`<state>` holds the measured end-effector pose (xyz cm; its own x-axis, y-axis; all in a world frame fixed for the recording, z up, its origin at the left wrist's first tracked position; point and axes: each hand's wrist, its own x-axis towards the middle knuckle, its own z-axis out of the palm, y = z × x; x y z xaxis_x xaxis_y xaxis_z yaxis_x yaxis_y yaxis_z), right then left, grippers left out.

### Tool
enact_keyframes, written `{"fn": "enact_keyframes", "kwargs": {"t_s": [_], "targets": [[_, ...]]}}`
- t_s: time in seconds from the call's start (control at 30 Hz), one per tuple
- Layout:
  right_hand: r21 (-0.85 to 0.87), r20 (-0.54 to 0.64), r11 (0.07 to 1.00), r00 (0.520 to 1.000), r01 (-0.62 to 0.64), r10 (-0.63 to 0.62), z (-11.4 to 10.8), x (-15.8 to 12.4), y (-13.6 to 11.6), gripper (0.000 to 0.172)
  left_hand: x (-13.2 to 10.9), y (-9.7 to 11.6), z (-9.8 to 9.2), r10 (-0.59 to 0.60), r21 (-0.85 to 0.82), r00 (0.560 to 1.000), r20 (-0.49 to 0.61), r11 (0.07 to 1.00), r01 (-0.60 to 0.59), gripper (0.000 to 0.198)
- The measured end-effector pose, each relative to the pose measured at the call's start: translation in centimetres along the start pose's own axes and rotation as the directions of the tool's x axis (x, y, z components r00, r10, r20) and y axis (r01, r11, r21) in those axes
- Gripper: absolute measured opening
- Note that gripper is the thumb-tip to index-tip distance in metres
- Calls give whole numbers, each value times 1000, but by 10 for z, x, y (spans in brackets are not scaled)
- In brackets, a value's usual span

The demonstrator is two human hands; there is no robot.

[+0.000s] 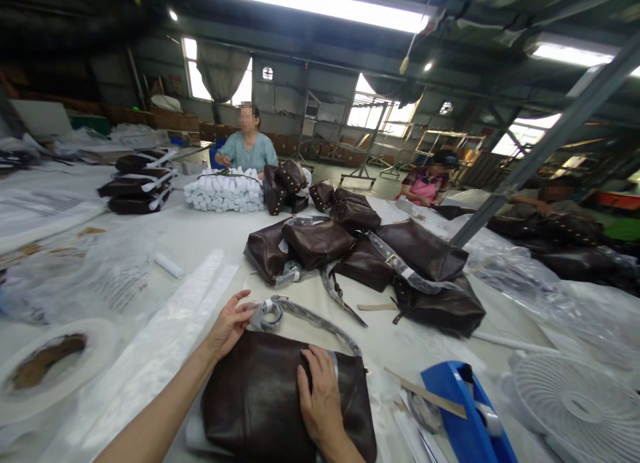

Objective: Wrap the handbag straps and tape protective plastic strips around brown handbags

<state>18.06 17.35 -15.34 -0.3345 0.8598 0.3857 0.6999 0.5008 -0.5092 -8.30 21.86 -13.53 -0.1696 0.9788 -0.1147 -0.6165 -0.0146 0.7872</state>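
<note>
A dark brown leather bag (260,389) lies flat in front of me on the white table. Its shoulder strap (320,316), wrapped in clear plastic, arches along the far edge, and a coiled end sits near the bag's far left corner. At that corner my left hand (234,324) has its fingers bent against the plastic-wrapped strap end, seeming to pinch it. My right hand (320,396) rests flat on the bag's upper face with fingers extended, over a strip of pale plastic (333,363).
More brown bags (320,243) are heaped beyond mine. Scissors (345,299) lie before them. To the right are a blue tape dispenser (450,389), a white fan (580,403) and a slanted metal post (540,149). A tape roll (95,389) sits left. Co-workers (247,146) are across the table.
</note>
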Motion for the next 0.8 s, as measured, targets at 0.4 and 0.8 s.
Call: {"fn": "enact_keyframes", "kwargs": {"t_s": [0.4, 0.8], "targets": [[4, -13, 1000, 1000, 2, -2, -2, 2, -2, 32, -32, 11, 0, -39, 219, 992, 117, 976, 13, 66], [20, -35, 1000, 999, 21, -20, 1, 3, -1, 31, -116, 7, -20, 229, 700, 693, 684, 63, -711, 25]]}}
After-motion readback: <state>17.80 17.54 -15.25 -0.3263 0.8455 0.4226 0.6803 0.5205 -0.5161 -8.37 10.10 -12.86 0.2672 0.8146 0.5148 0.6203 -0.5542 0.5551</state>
